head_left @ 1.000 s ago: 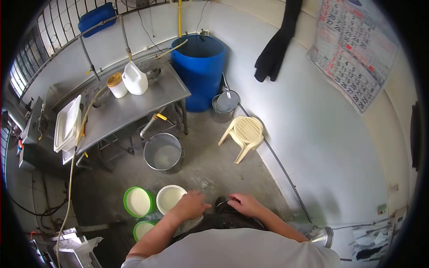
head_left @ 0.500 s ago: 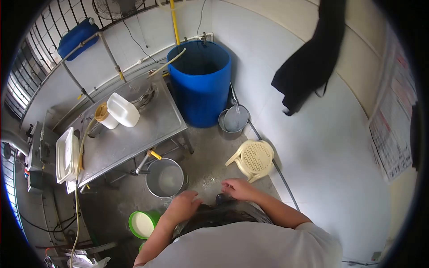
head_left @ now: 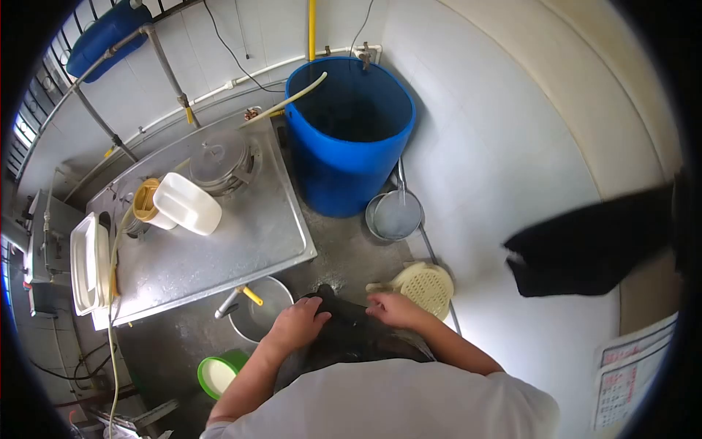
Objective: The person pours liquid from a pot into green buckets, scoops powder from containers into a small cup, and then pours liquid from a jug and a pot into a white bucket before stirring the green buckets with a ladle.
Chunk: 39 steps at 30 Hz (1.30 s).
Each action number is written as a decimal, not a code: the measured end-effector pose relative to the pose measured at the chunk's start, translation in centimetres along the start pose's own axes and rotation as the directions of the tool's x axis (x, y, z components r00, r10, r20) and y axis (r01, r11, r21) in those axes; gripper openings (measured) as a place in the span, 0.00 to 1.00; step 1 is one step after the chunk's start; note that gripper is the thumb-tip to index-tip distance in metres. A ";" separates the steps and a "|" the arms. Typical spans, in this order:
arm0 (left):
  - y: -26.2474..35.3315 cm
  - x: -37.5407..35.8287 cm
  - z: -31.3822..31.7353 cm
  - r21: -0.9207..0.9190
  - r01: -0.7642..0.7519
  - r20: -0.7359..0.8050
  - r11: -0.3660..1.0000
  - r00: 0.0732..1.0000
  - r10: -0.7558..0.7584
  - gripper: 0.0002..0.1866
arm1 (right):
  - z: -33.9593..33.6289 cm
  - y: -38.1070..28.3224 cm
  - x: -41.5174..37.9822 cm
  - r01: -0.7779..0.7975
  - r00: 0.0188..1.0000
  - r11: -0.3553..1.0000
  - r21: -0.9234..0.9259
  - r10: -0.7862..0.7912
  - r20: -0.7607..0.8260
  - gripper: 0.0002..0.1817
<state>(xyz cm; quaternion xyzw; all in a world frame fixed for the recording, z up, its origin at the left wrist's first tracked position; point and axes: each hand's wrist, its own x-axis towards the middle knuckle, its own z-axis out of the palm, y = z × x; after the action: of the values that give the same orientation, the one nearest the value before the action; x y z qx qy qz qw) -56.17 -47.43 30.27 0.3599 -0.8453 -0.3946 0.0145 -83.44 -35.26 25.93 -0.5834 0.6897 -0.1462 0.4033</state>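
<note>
My left hand point(head_left: 296, 323) is closed at the left edge of a shiny black apron point(head_left: 351, 338), fingers curled and thumb pointing inward. My right hand point(head_left: 395, 310) is at the apron's right side, its fingers pinched together at the edge. The dark material spans the gap between both hands, in front of my light shirt point(head_left: 417, 399). A dark rounded tip, perhaps a boot point(head_left: 325, 291), shows just beyond my left fingers.
A metal pot point(head_left: 262, 311) and green bucket point(head_left: 218, 377) with white contents stand left. Ahead are a steel table point(head_left: 248, 249), blue barrel point(head_left: 344, 168) and metal bucket point(head_left: 395, 216) under running water. A cream stool point(head_left: 428, 289) and wall are right.
The view has shifted, bringing the table and barrel closer. My hands stay at the apron, with the left slightly higher. The dark tip now shows beside my left hand instead of my right.
</note>
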 end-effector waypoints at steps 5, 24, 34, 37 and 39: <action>0.5 8.2 -3.8 0.051 -0.096 0.103 0.994 0.990 0.091 0.23 | -3.7 1.4 2.7 -0.130 0.983 0.990 0.053 0.136 -0.120 0.24; 2.9 21.6 -2.8 -0.096 0.127 0.016 0.987 0.992 -0.126 0.16 | -9.5 28.5 23.4 -0.248 0.964 0.969 -0.015 0.246 -0.102 0.19; 4.7 32.5 8.3 -0.168 0.544 0.241 0.822 0.832 -0.500 0.15 | -14.5 52.0 48.7 -0.612 0.688 0.767 0.195 0.637 -0.347 0.29; 3.3 33.9 10.6 -0.169 0.571 0.261 0.804 0.812 -0.522 0.14 | -17.1 54.8 54.9 -0.589 0.678 0.739 0.327 0.673 -0.298 0.29; 2.4 35.0 11.7 -0.184 0.588 0.241 0.788 0.804 -0.543 0.14 | -17.7 56.0 58.0 -0.577 0.725 0.767 0.280 0.639 -0.258 0.27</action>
<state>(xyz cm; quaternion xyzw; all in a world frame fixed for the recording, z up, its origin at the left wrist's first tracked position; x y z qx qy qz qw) -87.10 -60.45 14.77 0.5561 -0.6393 -0.5139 -0.1339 -134.41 -78.08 -22.90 -0.2507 0.8853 -0.1650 0.3551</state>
